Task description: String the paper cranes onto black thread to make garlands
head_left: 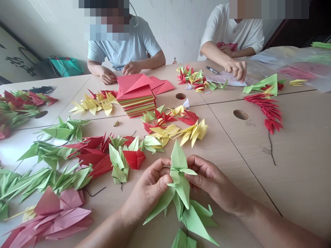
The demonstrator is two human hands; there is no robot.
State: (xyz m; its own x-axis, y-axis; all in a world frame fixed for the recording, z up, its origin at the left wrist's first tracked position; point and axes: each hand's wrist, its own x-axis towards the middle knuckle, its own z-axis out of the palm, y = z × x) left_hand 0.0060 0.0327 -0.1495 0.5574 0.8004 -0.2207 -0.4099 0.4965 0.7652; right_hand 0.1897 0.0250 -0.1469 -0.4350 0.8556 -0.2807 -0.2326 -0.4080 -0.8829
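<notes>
In the middle front of the head view, a string of light green origami cranes [182, 193] is held up between both hands. My left hand [152, 187] pinches its upper crane from the left, thumb in front. From the right, my right hand [207, 179] grips the same crane by a folded wing, with fingers partly hidden behind the paper. Further green folds hang below, down to a green piece [183, 239] at the bottom edge. Just left of my left hand lie a green crane [119, 165] and a red crane [134, 157] on the table.
A tall stack of coloured paper squares [137, 100] stands at the centre back. Green garlands [46, 151] and a pink paper bunch [55, 217] spread along the left. A red garland [270, 112] with a dark wire lies right, near a table hole [240, 114]. Two people sit opposite.
</notes>
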